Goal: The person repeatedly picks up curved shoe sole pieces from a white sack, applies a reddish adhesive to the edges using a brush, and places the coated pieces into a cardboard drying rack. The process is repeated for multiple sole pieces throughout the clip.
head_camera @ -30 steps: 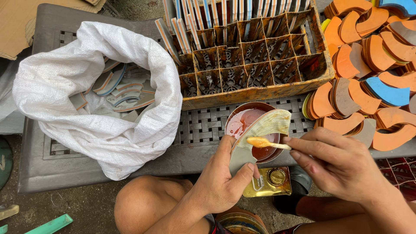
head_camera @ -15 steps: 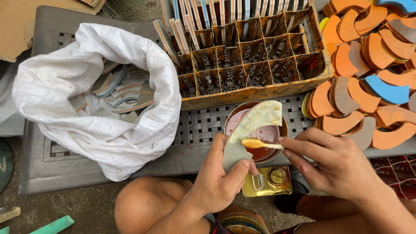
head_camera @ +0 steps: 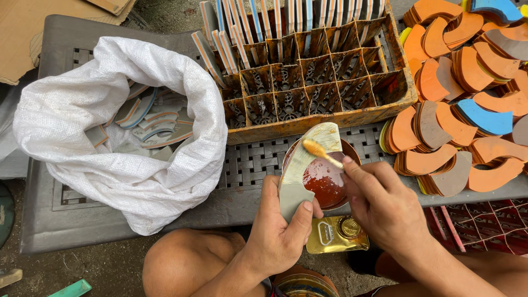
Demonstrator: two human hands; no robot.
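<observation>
We see a curved grey rubber sole piece (head_camera: 304, 165), its face shiny with yellowish glue, held over a round bowl of reddish-brown glue (head_camera: 325, 184). Our left hand (head_camera: 278, 234) grasps its lower end, thumb pressed on the front. Our right hand (head_camera: 382, 206) pinches a thin brush with a yellow-coated tip (head_camera: 319, 150), the tip touching the piece's upper part. Just below the bowl lies a flat gold metal tin with a round cap (head_camera: 336, 235). Beyond stands an orange-stained divided wooden crate (head_camera: 330, 115) with striped pieces upright at the back. Orange, grey and blue curved cut-outs (head_camera: 462, 104) pile on the right; a white woven sack (head_camera: 137, 181) of similar pieces sits left, all on a grey slotted plastic table (head_camera: 66, 49).
</observation>
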